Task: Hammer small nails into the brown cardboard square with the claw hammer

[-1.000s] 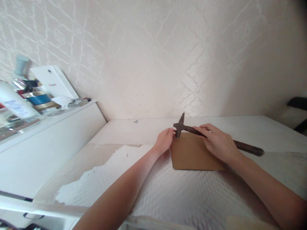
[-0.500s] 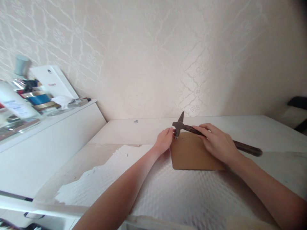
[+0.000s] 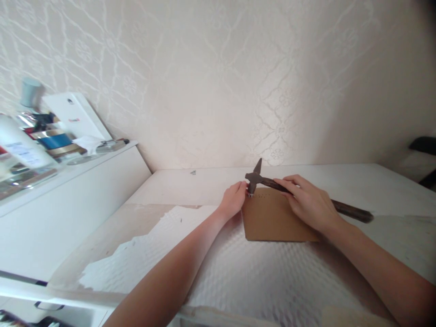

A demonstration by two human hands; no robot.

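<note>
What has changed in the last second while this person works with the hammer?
Nothing has clearly moved, and nothing was taken hold of or let go. The right hand still holds the hammer by its handle, its head over the brown board's far left corner, beside the left hand.

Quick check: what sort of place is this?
Probably a room in a home, judging by the patterned wallpaper, the white cabinet with small household items on top, and the white table.
</note>
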